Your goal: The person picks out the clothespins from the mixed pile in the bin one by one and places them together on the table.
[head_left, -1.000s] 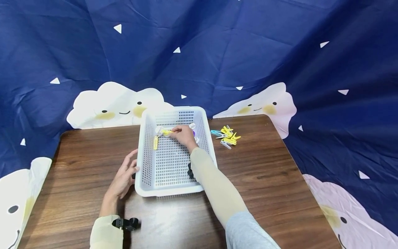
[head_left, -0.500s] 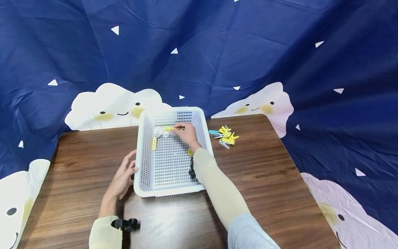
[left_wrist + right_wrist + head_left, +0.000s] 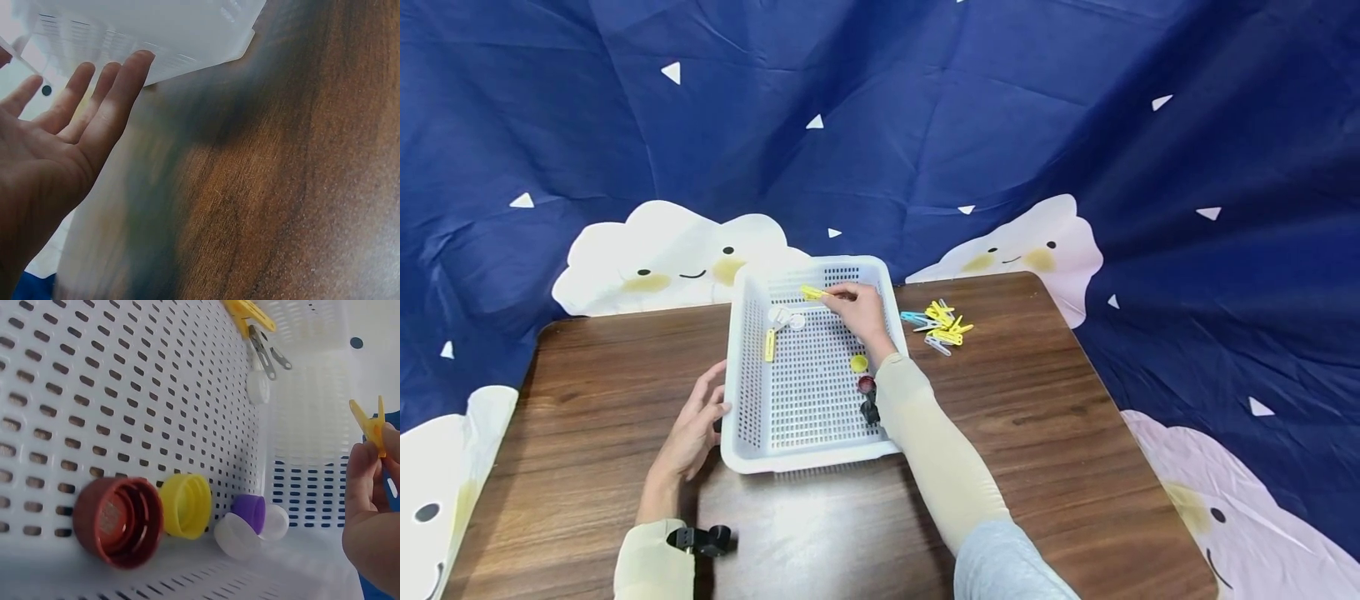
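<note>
A white perforated plastic basket (image 3: 808, 461) stands on the wooden table. Above its far part, my right hand (image 3: 862, 314) pinches a yellow clothespin (image 3: 812, 292) between thumb and fingers; its prongs point away from the hand in the right wrist view. My left hand (image 3: 688, 429) touches the basket's left side with fairly straight fingers (image 3: 112, 122). At the basket's left inside lie another yellow clothespin (image 3: 770, 345), a grey clothespin (image 3: 262, 353) and white caps (image 3: 797, 322). Along its right side sit a red cap (image 3: 119, 522), a yellow cap (image 3: 185, 506), a purple cap (image 3: 250, 512) and white caps (image 3: 237, 536).
To the right of the basket, a pile of yellow, blue and grey clothespins (image 3: 946, 325) lies on the brown table (image 3: 1030, 392). A dark blue cloth (image 3: 880, 133) with clouds hangs behind. Black wrist devices (image 3: 703, 540) are strapped on the arms.
My right hand has lifted the yellow clothespin up and toward the basket's back right, away from the white caps and grey clothespin. My left hand has stayed at the basket's side.
</note>
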`<state>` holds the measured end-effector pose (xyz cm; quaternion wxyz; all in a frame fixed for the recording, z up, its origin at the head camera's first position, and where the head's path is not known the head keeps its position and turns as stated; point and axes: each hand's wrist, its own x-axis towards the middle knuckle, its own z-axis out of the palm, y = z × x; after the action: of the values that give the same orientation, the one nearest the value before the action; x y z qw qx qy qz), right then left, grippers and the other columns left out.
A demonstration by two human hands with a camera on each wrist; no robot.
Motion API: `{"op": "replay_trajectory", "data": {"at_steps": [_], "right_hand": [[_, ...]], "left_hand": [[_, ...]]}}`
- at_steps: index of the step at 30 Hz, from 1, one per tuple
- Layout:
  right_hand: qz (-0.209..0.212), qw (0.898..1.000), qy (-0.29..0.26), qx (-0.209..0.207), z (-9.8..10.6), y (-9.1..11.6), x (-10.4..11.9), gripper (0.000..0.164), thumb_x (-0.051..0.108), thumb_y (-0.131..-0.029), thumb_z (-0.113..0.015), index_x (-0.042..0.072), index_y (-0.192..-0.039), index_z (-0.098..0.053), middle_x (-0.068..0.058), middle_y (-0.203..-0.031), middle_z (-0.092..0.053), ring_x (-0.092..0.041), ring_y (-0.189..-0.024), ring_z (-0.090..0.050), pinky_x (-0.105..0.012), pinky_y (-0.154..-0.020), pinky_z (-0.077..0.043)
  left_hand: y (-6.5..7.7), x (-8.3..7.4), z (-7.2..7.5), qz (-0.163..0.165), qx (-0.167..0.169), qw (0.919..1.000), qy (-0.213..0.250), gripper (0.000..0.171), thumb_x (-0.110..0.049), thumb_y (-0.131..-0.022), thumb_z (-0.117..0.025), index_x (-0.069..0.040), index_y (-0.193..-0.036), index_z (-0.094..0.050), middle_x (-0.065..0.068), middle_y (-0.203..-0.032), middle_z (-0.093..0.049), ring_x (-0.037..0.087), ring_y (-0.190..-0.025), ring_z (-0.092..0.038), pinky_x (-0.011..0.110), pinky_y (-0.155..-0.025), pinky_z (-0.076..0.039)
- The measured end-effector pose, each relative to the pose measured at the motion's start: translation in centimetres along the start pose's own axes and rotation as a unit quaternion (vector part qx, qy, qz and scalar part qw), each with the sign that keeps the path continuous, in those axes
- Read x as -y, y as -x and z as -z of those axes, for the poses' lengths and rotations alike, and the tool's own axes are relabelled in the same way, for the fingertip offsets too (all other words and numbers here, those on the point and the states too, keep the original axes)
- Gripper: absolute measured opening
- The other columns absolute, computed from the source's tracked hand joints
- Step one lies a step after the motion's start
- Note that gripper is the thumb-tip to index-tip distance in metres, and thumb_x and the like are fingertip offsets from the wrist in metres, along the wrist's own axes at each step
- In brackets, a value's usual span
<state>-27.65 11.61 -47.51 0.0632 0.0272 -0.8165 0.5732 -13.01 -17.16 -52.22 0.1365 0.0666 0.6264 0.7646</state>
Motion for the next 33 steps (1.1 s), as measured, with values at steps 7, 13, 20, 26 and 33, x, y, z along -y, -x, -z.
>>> {"op": "replay_trajectory", "data": {"at_steps": [7, 13, 20, 26, 33], "right_hand": [[0.003, 1.0, 0.006, -0.008, 1.1, 0.3, 0.6, 0.02, 0.014, -0.091, -0.077, 0.004, -0.108, -0.078, -0.011, -0.096, -0.075, -0.019, -0.083, -0.068, -0.027, -0.074, -0.052], [-0.007, 1.0, -0.005, -0.029, 2.0, 0.4, 0.8, 0.018, 0.016, -0.09, -0.078, 0.006, -0.106, -0.079, -0.008, -0.094, -0.075, -0.019, -0.083, -0.068, -0.029, -0.075, -0.054], [0.005, 0.998, 0.006, -0.056, 3.1, 0.3, 1.4, 0.018, 0.016, -0.088, -0.08, 0.006, -0.104, -0.08, -0.01, -0.093, -0.075, -0.018, -0.081, -0.068, -0.027, -0.075, -0.054], [0.017, 0.997, -0.003, -0.073, 4.2, 0.1, 1.8, 0.018, 0.012, -0.087, -0.08, 0.004, -0.103, -0.079, -0.011, -0.092, -0.074, -0.014, -0.079, -0.065, -0.025, -0.072, -0.051], [0.032, 0.995, -0.007, -0.092, 5.6, -0.1, 2.1, 0.015, 0.011, -0.088, -0.078, 0.003, -0.101, -0.079, -0.011, -0.094, -0.074, -0.015, -0.079, -0.063, -0.025, -0.07, -0.049]], "left_hand": [[0.2, 0.1, 0.1, -0.009, 0.006, 0.9999, 0.007, 0.063, 0.0, -0.102, -0.039, -0.015, -0.16, -0.019, 0.011, -0.139, -0.053, 0.019, -0.113, -0.061, 0.046, -0.079, -0.056], [0.2, 0.2, 0.0, -0.007, 0.006, 0.9999, 0.005, 0.063, 0.0, -0.102, -0.039, -0.016, -0.16, -0.019, 0.012, -0.139, -0.053, 0.018, -0.113, -0.061, 0.045, -0.08, -0.056], [0.2, 0.2, 0.0, -0.003, 0.002, 1.0, -0.002, 0.064, 0.0, -0.102, -0.039, -0.017, -0.16, -0.02, 0.015, -0.141, -0.05, 0.018, -0.113, -0.061, 0.046, -0.079, -0.056], [0.2, 0.1, 0.0, 0.006, -0.002, 1.0, -0.007, 0.065, 0.0, -0.102, -0.039, -0.018, -0.16, -0.019, 0.016, -0.143, -0.048, 0.018, -0.114, -0.061, 0.046, -0.079, -0.057], [0.1, 0.1, 0.0, 0.008, -0.003, 1.0, -0.006, 0.065, -0.001, -0.101, -0.039, -0.02, -0.16, -0.02, 0.013, -0.142, -0.048, 0.017, -0.114, -0.06, 0.045, -0.08, -0.056]]}}
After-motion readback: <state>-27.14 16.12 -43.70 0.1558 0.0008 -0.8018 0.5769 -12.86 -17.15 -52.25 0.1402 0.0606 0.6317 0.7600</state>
